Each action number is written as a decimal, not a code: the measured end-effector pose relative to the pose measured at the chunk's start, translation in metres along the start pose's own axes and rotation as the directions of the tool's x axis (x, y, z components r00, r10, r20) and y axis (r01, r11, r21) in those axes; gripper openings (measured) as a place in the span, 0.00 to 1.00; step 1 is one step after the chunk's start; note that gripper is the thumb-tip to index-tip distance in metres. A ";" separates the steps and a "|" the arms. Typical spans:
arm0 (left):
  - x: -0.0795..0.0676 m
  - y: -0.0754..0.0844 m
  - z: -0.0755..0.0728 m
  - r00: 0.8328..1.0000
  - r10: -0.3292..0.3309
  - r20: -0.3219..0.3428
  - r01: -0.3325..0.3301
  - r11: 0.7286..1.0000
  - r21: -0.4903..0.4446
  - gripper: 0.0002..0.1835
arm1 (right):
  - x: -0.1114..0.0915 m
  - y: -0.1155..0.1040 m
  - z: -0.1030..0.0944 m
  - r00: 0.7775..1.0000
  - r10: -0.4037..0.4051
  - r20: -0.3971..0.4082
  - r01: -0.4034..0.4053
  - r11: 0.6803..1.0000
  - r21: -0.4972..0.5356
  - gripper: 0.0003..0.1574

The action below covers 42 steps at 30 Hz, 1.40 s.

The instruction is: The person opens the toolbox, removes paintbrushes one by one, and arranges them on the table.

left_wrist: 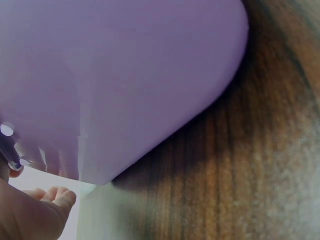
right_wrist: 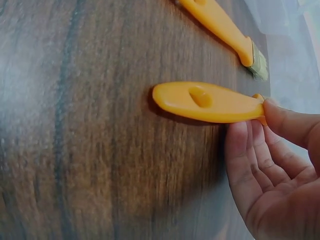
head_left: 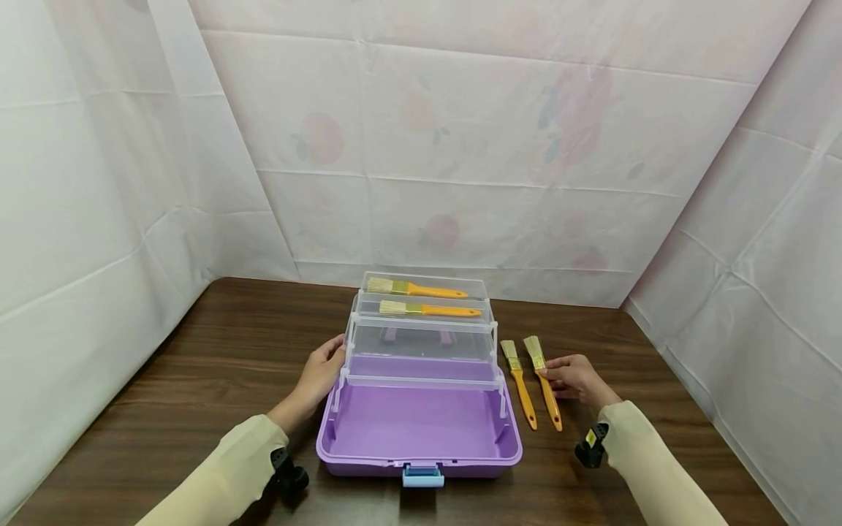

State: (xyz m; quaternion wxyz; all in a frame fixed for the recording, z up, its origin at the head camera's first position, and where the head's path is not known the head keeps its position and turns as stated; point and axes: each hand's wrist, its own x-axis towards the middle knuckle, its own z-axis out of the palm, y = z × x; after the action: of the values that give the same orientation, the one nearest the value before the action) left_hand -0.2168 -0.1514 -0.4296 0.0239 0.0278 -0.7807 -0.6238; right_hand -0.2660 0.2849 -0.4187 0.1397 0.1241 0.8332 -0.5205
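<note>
A purple storage box (head_left: 421, 424) with a pale blue latch stands with its clear tiered trays (head_left: 421, 324) raised. One brush (head_left: 434, 291) lies in the top tray, another brush (head_left: 447, 310) in the tray below. At the box's rear left edge, my left hand (head_left: 322, 371) holds on; the left wrist view shows the box wall (left_wrist: 125, 75) close up, with some fingers free of it. My right hand (head_left: 574, 378) pinches a yellow-handled paintbrush (head_left: 547, 394) near its neck, thumb on top. Its handle (right_wrist: 175, 97) lies low over the table in the right wrist view.
Another yellow-handled paintbrush (head_left: 522, 387) lies on the dark wooden table (head_left: 224, 351), between the box and the pinched brush. White patterned sheets (head_left: 493, 146) hang behind the table and along both sides.
</note>
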 end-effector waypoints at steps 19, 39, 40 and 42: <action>0.000 0.000 0.000 1.000 -0.002 0.006 0.002 1.000 0.003 0.25 | 0.000 -0.002 0.004 0.999 -0.031 -0.026 0.029 0.995 -0.091 0.16; 0.000 0.000 0.000 1.000 0.004 0.000 -0.004 1.000 0.012 0.25 | -0.003 -0.005 0.006 0.993 -0.063 -0.100 0.045 0.985 -0.168 0.15; 0.000 0.000 0.000 1.000 0.004 -0.001 -0.004 1.000 0.011 0.25 | -0.003 -0.005 0.006 0.993 -0.062 -0.104 0.043 0.984 -0.172 0.15; 0.000 0.000 0.000 1.000 0.004 -0.002 -0.004 1.000 0.009 0.25 | -0.002 -0.004 0.006 0.992 -0.059 -0.113 0.037 0.982 -0.183 0.15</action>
State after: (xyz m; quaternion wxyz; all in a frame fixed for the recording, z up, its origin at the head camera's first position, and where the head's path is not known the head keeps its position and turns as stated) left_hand -0.2169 -0.1513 -0.4294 0.0258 0.0272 -0.7836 -0.6201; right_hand -0.2647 0.2775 -0.4167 0.0882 0.1212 0.8864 -0.4379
